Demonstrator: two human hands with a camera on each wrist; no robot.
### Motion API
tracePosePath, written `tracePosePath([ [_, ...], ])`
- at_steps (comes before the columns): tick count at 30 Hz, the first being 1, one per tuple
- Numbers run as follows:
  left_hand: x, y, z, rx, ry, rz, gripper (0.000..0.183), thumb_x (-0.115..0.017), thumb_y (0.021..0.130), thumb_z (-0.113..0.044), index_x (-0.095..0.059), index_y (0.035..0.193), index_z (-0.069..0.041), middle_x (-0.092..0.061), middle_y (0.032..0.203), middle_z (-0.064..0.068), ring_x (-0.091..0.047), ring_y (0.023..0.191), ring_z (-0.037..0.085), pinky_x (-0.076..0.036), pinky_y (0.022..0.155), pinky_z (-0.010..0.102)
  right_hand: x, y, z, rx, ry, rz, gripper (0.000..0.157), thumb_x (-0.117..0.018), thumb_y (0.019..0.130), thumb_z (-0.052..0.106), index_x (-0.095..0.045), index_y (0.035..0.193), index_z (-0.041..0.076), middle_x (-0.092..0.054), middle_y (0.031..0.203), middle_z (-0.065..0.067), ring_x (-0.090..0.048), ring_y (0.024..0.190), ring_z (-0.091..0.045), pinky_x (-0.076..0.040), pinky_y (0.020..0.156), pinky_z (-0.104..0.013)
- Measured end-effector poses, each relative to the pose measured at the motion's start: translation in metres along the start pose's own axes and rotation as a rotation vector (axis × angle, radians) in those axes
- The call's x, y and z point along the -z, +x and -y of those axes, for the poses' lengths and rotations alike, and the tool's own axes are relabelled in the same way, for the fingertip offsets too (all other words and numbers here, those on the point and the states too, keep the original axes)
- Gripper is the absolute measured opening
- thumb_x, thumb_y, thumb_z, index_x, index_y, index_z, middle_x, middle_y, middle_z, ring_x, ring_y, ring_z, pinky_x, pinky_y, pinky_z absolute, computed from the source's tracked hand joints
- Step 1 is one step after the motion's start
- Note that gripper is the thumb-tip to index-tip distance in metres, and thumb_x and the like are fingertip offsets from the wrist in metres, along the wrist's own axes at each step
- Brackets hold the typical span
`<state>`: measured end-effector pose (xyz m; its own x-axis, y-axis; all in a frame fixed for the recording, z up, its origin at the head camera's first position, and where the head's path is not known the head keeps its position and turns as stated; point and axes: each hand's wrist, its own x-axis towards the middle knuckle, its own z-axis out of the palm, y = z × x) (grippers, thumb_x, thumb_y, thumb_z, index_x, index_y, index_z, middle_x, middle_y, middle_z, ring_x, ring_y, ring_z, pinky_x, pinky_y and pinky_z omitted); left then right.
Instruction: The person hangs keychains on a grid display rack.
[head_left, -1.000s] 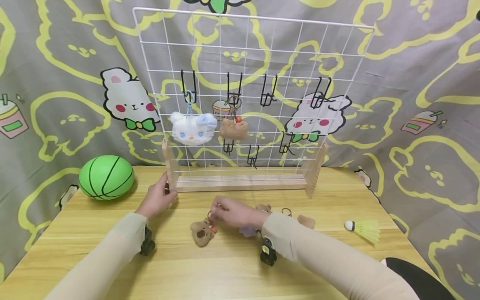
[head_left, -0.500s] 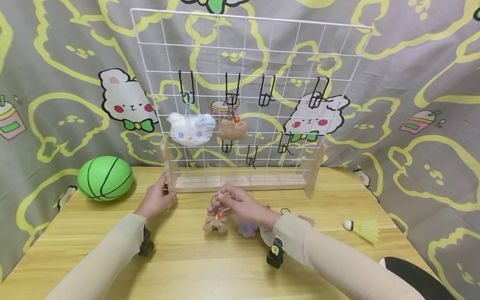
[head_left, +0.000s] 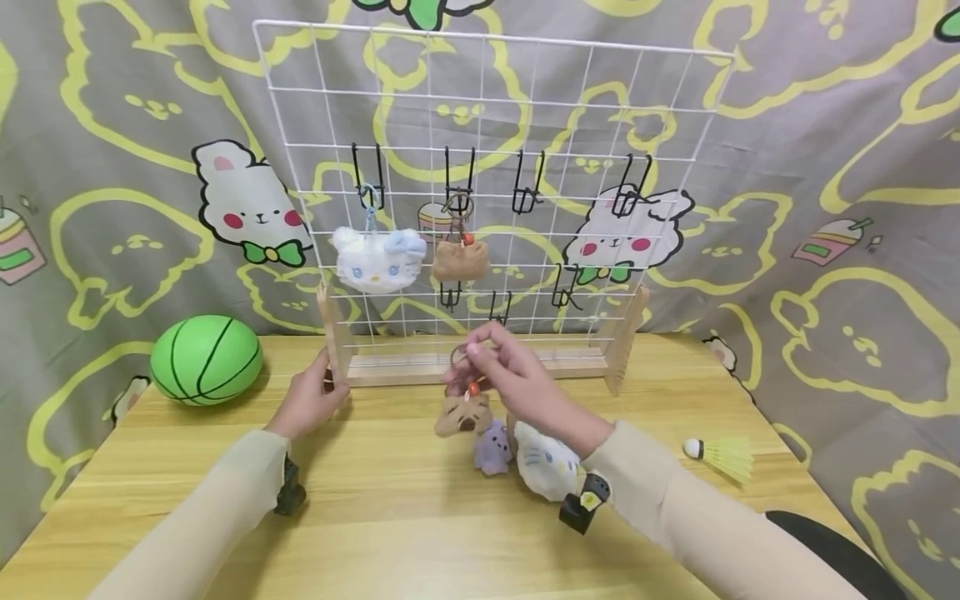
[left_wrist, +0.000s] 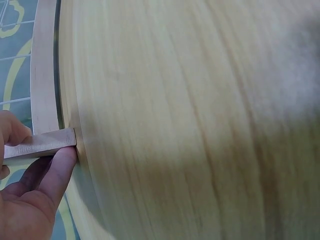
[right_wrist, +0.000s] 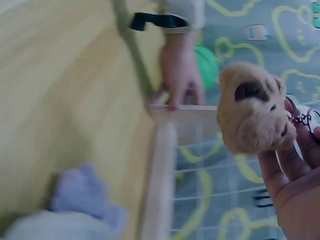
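My right hand (head_left: 525, 387) holds a brown plush bear keychain (head_left: 463, 414) by its ring, above the table and in front of the rack. In the right wrist view the bear (right_wrist: 252, 117) dangles beside the fingers, its dark nose showing. My left hand (head_left: 307, 400) grips the left wooden foot (head_left: 333, 333) of a white wire grid rack; the left wrist view has thumb and fingers on either side of that foot (left_wrist: 47, 142). On the grid hang a white cat-face plush (head_left: 378, 262) and another brown plush (head_left: 461, 260). Bare black hooks (head_left: 626, 200) stand to their right.
Below my right hand lie a small purple plush (head_left: 492, 448) and a white plush (head_left: 547, 462), partly covered by the wrist. A green ball (head_left: 206, 360) sits left of the rack. A yellow shuttlecock (head_left: 720, 457) and a black rounded object (head_left: 832, 550) are on the right.
My right hand has lifted the brown bear keychain off the table and carried it up and right toward the rack. The left hand keeps its hold on the wooden foot.
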<state>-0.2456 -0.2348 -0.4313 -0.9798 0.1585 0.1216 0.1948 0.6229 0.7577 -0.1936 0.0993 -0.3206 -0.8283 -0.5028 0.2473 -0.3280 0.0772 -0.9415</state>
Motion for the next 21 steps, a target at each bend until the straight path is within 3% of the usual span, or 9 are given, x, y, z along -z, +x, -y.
tracePosePath([
  [5, -0.004, 0.003, -0.003, 0.010, -0.026, 0.014, 0.072, -0.055, 0.100, -0.002, -0.022, 0.164, -0.001, -0.062, 0.125, 0.042, -0.071, 0.105, 0.045, -0.061, 0.069, 0.030, 0.026, 0.005, 0.027, 0.060, -0.038, -0.127, 0.022, -0.040, 0.112, 0.013, -0.052, 0.120, -0.004, -0.075, 0.109, -0.026, -0.076, 0.087, -0.013, -0.064, 0.078, -0.033],
  [13, -0.004, 0.005, -0.003, -0.003, -0.017, -0.012, 0.069, -0.054, 0.098, -0.001, -0.026, 0.161, 0.001, -0.062, 0.124, 0.044, -0.072, 0.105, 0.048, -0.062, 0.070, 0.031, 0.058, 0.016, 0.064, 0.145, 0.025, -0.302, 0.015, -0.039, 0.113, 0.016, -0.051, 0.115, 0.007, -0.079, 0.096, 0.005, -0.076, 0.086, -0.012, -0.062, 0.076, -0.027],
  [17, -0.003, 0.004, 0.000, -0.013, -0.011, -0.016, 0.068, -0.054, 0.098, -0.001, -0.026, 0.161, 0.001, -0.062, 0.124, 0.043, -0.072, 0.105, 0.048, -0.062, 0.071, 0.032, 0.071, 0.027, 0.073, 0.193, 0.012, -0.373, 0.012, -0.039, 0.113, 0.017, -0.050, 0.113, 0.013, -0.078, 0.095, 0.006, -0.076, 0.083, -0.012, -0.062, 0.076, -0.026],
  [21, -0.002, 0.002, 0.001, -0.009, -0.013, -0.023, 0.069, -0.054, 0.098, 0.000, -0.027, 0.161, 0.001, -0.064, 0.122, 0.042, -0.072, 0.103, 0.046, -0.060, 0.068, 0.029, 0.079, 0.039, 0.079, 0.237, 0.003, -0.425, 0.011, -0.039, 0.113, 0.018, -0.048, 0.114, 0.012, -0.079, 0.094, 0.004, -0.075, 0.082, -0.012, -0.062, 0.070, -0.024],
])
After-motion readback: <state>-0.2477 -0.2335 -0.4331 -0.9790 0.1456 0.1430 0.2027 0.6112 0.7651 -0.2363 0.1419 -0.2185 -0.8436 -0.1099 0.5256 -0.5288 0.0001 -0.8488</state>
